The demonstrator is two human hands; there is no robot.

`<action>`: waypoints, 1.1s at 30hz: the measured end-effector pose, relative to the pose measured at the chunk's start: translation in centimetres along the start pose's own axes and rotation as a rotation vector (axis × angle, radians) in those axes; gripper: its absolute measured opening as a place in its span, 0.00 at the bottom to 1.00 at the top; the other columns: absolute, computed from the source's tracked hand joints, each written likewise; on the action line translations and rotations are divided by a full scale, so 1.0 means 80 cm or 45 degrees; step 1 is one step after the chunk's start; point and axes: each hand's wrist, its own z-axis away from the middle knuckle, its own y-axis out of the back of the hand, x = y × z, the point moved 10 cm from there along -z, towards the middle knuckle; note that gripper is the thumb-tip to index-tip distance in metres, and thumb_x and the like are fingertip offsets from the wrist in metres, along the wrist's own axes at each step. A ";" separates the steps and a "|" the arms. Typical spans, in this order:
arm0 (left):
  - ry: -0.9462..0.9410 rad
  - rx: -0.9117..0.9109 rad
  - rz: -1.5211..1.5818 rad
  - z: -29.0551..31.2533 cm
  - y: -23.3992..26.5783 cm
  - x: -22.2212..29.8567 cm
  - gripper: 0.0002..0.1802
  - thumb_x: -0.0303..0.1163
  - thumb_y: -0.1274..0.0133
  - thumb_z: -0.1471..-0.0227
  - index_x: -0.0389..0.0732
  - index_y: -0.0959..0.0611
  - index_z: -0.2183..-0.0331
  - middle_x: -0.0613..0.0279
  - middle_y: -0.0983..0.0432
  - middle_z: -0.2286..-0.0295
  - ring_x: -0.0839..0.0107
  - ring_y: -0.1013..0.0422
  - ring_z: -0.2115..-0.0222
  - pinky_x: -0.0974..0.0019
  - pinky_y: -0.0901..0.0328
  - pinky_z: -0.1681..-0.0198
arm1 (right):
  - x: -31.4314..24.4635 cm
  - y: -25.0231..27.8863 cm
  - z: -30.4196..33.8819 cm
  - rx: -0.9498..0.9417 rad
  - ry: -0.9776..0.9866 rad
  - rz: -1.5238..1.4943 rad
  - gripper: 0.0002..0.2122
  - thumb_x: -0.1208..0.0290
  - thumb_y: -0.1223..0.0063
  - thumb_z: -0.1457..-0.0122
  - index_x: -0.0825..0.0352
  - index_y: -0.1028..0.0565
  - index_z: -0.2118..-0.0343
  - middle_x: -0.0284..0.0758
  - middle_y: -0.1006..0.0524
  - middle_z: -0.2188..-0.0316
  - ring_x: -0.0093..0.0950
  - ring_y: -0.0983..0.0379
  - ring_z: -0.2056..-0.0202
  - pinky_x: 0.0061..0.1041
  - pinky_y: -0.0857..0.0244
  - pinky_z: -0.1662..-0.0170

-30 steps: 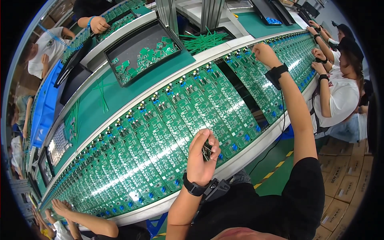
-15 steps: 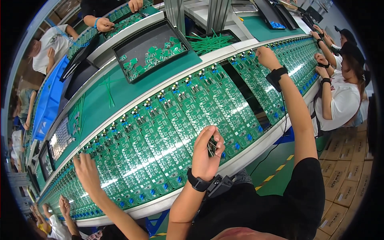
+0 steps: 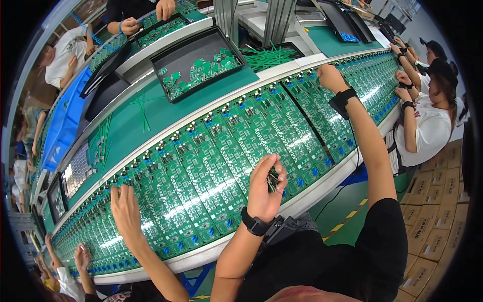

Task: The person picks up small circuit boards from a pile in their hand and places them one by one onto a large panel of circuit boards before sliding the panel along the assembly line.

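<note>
My left hand (image 3: 265,189), palm up over the near part of the boards, has its fingers curled round a few small components with thin metal leads (image 3: 273,180). Their exact kind is hidden by the fingers. My right hand (image 3: 332,79) is closed at the far edge of the boards on the right; whatever its fingertips hold cannot be made out. Green circuit boards (image 3: 221,161) lie side by side in a long row beneath both hands. Round and blue parts stand along their far edge, and blue parts sit along the near edge. A narrow dark gap (image 3: 308,119) separates two boards.
A black tray (image 3: 159,59) of small green board pieces stands beyond the row, beside a pile of green sticks (image 3: 269,58). At left, a co-worker's hand (image 3: 126,214) reaches over the boards. More people work at right, near stacked cartons (image 3: 427,221).
The dark gap between the boards has narrowed to a slit. My right hand has shifted slightly left and down. At left, the co-worker's hand has moved right along the boards.
</note>
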 end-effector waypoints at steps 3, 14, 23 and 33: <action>0.007 -0.016 0.007 -0.001 0.000 -0.002 0.06 0.32 0.54 0.48 0.41 0.30 0.73 0.70 0.37 0.81 0.80 0.42 0.81 0.78 0.49 0.83 | -0.005 0.001 0.001 -0.012 0.018 -0.002 0.06 0.82 0.56 0.61 0.67 0.27 0.80 0.44 0.26 0.78 0.41 0.28 0.71 0.34 0.35 0.66; -0.023 -0.059 0.092 -0.009 0.015 -0.003 0.11 0.35 0.56 0.48 0.37 0.27 0.66 0.64 0.32 0.74 0.73 0.36 0.74 0.74 0.43 0.76 | -0.019 0.008 0.012 -0.123 -0.086 0.146 0.06 0.77 0.49 0.59 0.66 0.26 0.74 0.44 0.25 0.72 0.43 0.29 0.67 0.37 0.34 0.64; -0.123 -0.193 0.321 -0.004 -0.009 0.018 0.25 0.36 0.60 0.48 0.33 0.35 0.50 0.51 0.41 0.49 0.59 0.45 0.47 0.58 0.48 0.44 | -0.271 0.129 0.178 -0.335 0.660 -0.752 0.09 0.71 0.44 0.53 0.65 0.27 0.68 0.35 0.27 0.72 0.29 0.30 0.72 0.25 0.36 0.71; -0.170 -0.174 0.288 -0.005 -0.013 0.019 0.25 0.38 0.65 0.46 0.31 0.34 0.51 0.49 0.37 0.52 0.60 0.42 0.48 0.59 0.50 0.44 | -0.324 0.128 0.269 -0.263 0.998 -0.591 0.11 0.71 0.42 0.58 0.61 0.27 0.68 0.29 0.28 0.71 0.28 0.29 0.70 0.25 0.34 0.69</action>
